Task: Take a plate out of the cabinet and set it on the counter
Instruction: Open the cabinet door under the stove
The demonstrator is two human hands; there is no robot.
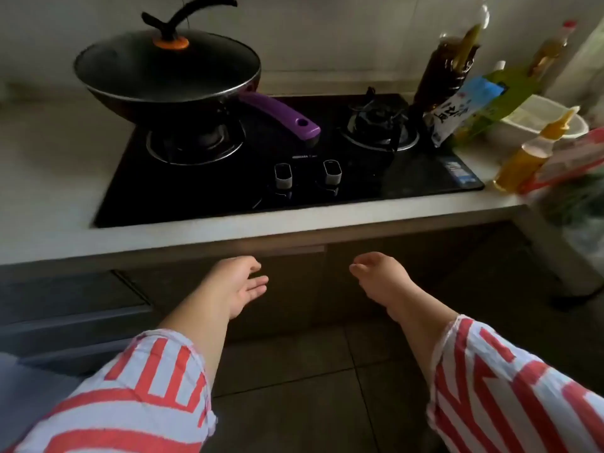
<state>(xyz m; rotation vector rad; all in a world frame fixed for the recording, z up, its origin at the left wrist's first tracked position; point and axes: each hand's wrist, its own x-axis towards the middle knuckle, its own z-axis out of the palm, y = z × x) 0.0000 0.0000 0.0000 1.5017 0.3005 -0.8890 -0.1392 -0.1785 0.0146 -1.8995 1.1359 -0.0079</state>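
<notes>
The dark cabinet (294, 289) under the counter has its doors closed, and no plate is visible. My left hand (238, 284) reaches toward the cabinet front just below the counter edge, palm turned inward, fingers apart, holding nothing. My right hand (379, 279) is held out beside it, fingers loosely curled and drooping, also holding nothing. Both hands are close to the doors; I cannot tell whether they touch them. The pale counter (52, 204) runs across the view above the hands. Red and white striped sleeves cover both forearms.
A black gas hob (294, 178) is set into the counter, with a lidded wok (166, 70) and its purple handle (281, 119) on the left burner. Bottles (447, 70), packets (464, 106) and a white container (536, 116) crowd the counter's right end. Drawers (65, 308) sit lower left.
</notes>
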